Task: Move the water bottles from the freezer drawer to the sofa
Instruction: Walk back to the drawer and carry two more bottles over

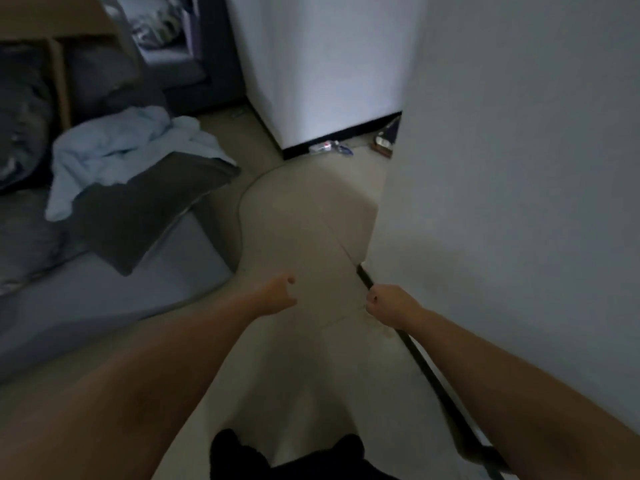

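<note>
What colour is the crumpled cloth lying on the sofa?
Pale blue crumpled cloth, seen in the head view.

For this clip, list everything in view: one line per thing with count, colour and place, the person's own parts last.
Sofa: one, grey, left side.
Cushion: one, dark grey, on the sofa's seat edge.
Cloth: one, pale blue, crumpled, partly on the cushion.
Wall: white with black skirting, right side.
Floor: beige, centre.
Cable: one, dark, curving on the floor beside the sofa.
Litter: a few small items, too blurred to name, on the floor at the far wall's base.
Left hand: one, bare, fingers curled, holding nothing.
Right hand: one, bare, closed, by the skirting; holds no bottle.
</note>
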### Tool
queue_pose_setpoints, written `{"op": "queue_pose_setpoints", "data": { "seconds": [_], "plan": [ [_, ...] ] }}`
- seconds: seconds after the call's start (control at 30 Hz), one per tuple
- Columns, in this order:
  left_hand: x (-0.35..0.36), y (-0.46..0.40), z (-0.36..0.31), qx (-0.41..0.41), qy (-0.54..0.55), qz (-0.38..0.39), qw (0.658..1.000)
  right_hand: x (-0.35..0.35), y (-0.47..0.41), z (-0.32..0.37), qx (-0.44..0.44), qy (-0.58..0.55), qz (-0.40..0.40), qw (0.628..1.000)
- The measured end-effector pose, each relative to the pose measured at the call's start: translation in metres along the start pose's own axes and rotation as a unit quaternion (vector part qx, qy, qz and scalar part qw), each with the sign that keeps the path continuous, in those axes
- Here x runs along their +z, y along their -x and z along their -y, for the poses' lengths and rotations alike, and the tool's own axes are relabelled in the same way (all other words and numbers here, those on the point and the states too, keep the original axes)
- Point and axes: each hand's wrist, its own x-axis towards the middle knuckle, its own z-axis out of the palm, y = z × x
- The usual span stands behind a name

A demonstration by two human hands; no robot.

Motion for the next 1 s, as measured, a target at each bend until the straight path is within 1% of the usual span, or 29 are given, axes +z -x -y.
{"op": "queue_pose_setpoints", "data": {
  "seconds": [0.07, 0.2, 0.3, 0.4, 0.43, 0.53, 0.57, 0.63, 0.73, 0.8, 0.83, 0.87, 0.93, 1.0],
  "plan": [
    [-0.01, 0.015, 0.027, -0.022, 0.02, -0.015, 0.999, 0.003, -0.007, 0.037, -0.035, 0.031, 0.003, 0.999],
    [-0.026, 0.043, 0.08, -0.032, 0.047, -0.045, 0.997, 0.016, -0.016, 0.108, -0.055, 0.061, 0.007, 0.997],
    [-0.033, 0.067, 0.137, -0.049, 0.068, -0.054, 0.995, 0.037, -0.019, 0.17, -0.078, 0.083, 0.012, 0.993],
    [-0.039, 0.102, 0.217, -0.084, 0.101, -0.072, 0.989, 0.072, -0.02, 0.243, -0.106, 0.117, 0.014, 0.987],
    [-0.041, 0.109, 0.234, -0.093, 0.109, -0.077, 0.987, 0.078, -0.02, 0.257, -0.115, 0.127, 0.012, 0.985],
    [-0.05, 0.148, 0.311, -0.141, 0.15, -0.114, 0.972, 0.112, -0.022, 0.326, -0.163, 0.158, 0.039, 0.973],
    [-0.052, 0.165, 0.34, -0.162, 0.164, -0.133, 0.964, 0.124, -0.02, 0.355, -0.18, 0.168, 0.059, 0.968],
    [-0.055, 0.194, 0.383, -0.2, 0.195, -0.166, 0.946, 0.143, -0.023, 0.402, -0.211, 0.188, 0.071, 0.957],
    [-0.051, 0.248, 0.444, -0.27, 0.251, -0.213, 0.905, 0.169, -0.023, 0.482, -0.285, 0.225, 0.095, 0.927],
    [-0.045, 0.288, 0.476, -0.314, 0.268, -0.234, 0.88, 0.19, -0.018, 0.534, -0.35, 0.245, 0.104, 0.898],
    [-0.043, 0.3, 0.484, -0.324, 0.271, -0.238, 0.875, 0.195, -0.015, 0.55, -0.371, 0.254, 0.101, 0.888],
    [-0.035, 0.327, 0.5, -0.353, 0.283, -0.248, 0.857, 0.213, -0.007, 0.581, -0.404, 0.272, 0.108, 0.866],
    [-0.022, 0.366, 0.521, -0.389, 0.296, -0.264, 0.831, 0.24, 0.007, 0.625, -0.448, 0.301, 0.12, 0.833],
    [-0.006, 0.403, 0.538, -0.43, 0.315, -0.283, 0.797, 0.268, 0.023, 0.665, -0.497, 0.33, 0.138, 0.791]
  ]
}}
